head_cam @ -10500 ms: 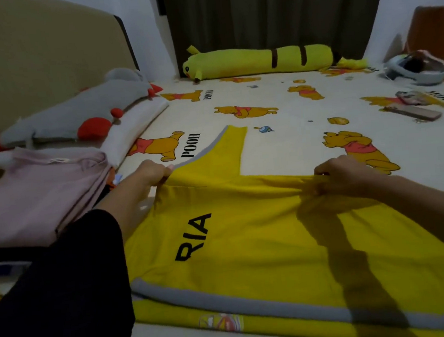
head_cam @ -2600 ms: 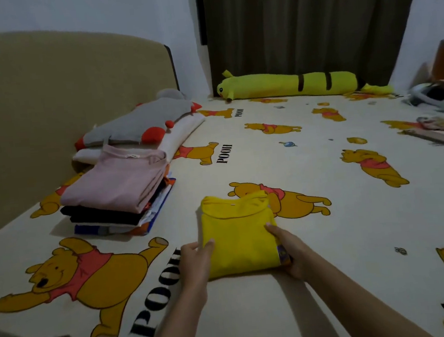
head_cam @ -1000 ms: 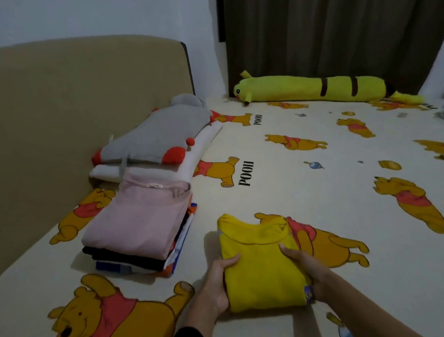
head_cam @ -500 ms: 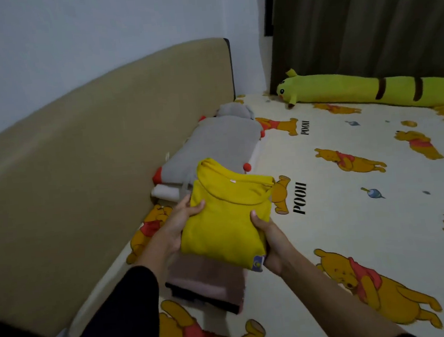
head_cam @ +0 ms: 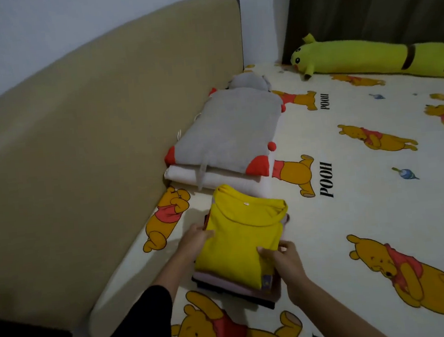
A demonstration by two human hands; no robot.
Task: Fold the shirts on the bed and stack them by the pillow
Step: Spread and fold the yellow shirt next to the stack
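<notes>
A folded yellow shirt (head_cam: 241, 236) lies on top of the stack of folded shirts (head_cam: 234, 288), whose pink and black layers show beneath it. The stack sits just in front of the grey pillow with red corners (head_cam: 229, 138). My left hand (head_cam: 194, 236) grips the yellow shirt's left edge, thumb on top. At the shirt's near right corner my right hand (head_cam: 284, 259) holds on, thumb over the cloth and fingers under the edge.
The beige headboard (head_cam: 92, 142) runs along the left, close to the stack. A white folded cloth (head_cam: 189, 175) lies under the pillow. A long yellow plush toy (head_cam: 377, 56) lies by the dark curtain. The printed bed sheet (head_cam: 366, 209) spreads to the right.
The yellow shirt was folded small, lifted off the sheet and carried left; it now rests on the stack, with both hands still on its sides.
</notes>
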